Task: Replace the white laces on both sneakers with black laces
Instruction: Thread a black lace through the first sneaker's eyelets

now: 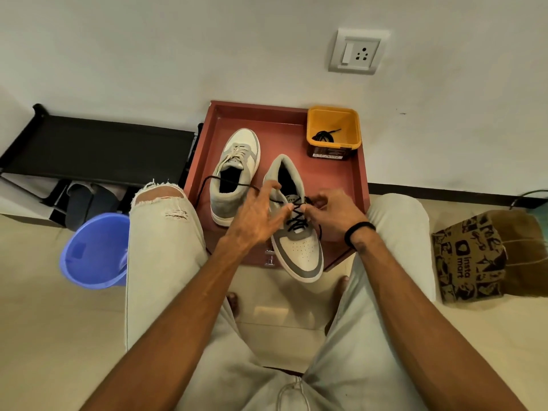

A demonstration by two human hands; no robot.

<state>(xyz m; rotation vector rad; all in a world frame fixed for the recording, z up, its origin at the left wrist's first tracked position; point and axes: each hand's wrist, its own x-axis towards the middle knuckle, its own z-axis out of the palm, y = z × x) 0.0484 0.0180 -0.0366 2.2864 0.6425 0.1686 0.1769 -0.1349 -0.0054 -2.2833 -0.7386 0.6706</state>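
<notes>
Nearest the person, the toe of the near sneaker (299, 250) overhangs the front edge of the red-brown tray (354, 176), which serves here as the landmark. This shoe lies at the tray's front right with its toe toward the person, and the black lace (296, 219) already criss-crosses its lower eyelets. The left hand (256, 219) is spread, its fingers straight, resting on the shoe's left side with one strand running under the fingertips. The right hand (330, 215) pinches the lace at an upper eyelet on the shoe's right side. A free end loops away across the tray's left edge.

The lace looks soft, light and limp; it will sag and slip back through an eyelet unless kept under slight tension, so it is best taken close to its stiff tip for threading. The shoe seems light with a firm sole, and is likely to slide on the smooth tray, so bracing its side makes sense.

Further in, at the tray's left centre, the second sneaker (235, 170) stands with its toe pointing away, its white lace (234, 154) still in. In the tray's far right corner stands a yellow tub (333, 120) holding a coiled second black lace (324, 136).

The tray tops a low cabinet against a pale wall. Left of the tray are a black rack (98, 146) and, nearer, a blue bucket (93, 252); right of it, a printed paper bag (474, 256). Above it on the wall is a switch socket (357, 51). The floor is pale tile.
</notes>
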